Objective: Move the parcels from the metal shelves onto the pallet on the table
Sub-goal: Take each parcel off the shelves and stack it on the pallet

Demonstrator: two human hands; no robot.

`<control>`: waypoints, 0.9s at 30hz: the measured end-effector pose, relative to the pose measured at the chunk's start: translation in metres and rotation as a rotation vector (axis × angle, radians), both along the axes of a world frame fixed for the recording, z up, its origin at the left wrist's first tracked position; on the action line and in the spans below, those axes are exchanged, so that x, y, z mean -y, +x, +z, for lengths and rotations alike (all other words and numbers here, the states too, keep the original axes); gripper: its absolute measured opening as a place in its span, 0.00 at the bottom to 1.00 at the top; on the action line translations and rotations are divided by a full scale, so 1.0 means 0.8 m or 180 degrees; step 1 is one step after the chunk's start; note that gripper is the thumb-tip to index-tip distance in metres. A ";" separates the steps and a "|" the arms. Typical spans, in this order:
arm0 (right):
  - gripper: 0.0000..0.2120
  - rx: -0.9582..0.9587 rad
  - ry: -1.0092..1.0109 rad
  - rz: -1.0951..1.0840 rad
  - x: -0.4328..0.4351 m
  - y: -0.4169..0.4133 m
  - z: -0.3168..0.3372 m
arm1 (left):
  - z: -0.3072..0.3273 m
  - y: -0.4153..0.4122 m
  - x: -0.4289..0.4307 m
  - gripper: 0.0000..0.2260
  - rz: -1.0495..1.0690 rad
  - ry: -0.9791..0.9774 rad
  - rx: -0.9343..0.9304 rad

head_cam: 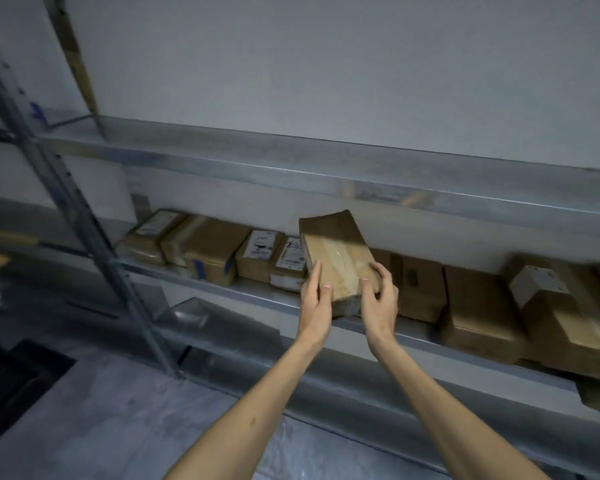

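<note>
A dim, grey storeroom: a plain wall (326, 64) stands behind metal shelves (222, 157) that run across the frame, with bare floor (101, 427) at the lower left. At the centre of the frame a flat brown parcel (333, 251), taped over, is tilted up on end at the front of the middle shelf. The left hand (314, 303) grips its lower left edge, thumb on the face. The right hand (378, 299) has its fingers (383, 275) curled round the lower right corner, so both hands are clamped on it.

It looks light and fairly stiff. The glossy tape over the cardboard may be slippery, so holding opposite edges low down seems sound.

More parcels (208, 251) line the shelf to either side. The picture is blurred and no label can be read. The hands hide the parcel's lower end, so I cannot tell whether it touches the shelf. Neither pallet nor tabletop is in view.
</note>
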State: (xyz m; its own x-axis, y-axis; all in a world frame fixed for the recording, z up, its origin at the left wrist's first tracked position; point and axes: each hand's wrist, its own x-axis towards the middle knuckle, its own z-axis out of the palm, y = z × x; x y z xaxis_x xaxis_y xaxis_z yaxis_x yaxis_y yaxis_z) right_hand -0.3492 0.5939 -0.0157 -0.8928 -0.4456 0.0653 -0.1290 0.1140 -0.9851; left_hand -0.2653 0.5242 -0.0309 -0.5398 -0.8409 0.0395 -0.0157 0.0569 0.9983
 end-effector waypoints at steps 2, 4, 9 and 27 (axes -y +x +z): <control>0.14 0.0017 -0.0017 0.0246 0.036 0.056 0.003 | 0.001 0.063 0.031 0.21 0.0180 -0.0024 0.0027; 0.14 0.0031 -0.0034 0.0506 0.071 0.114 0.004 | 0.002 0.129 0.063 0.22 0.0399 -0.0024 0.0021; 0.15 0.0087 -0.0075 0.1145 0.165 0.255 0.007 | 0.009 0.300 0.138 0.22 0.0863 -0.0183 0.0165; 0.11 0.0385 0.0057 0.4159 0.383 0.744 0.002 | 0.002 0.861 0.249 0.23 0.3588 -0.0077 0.0464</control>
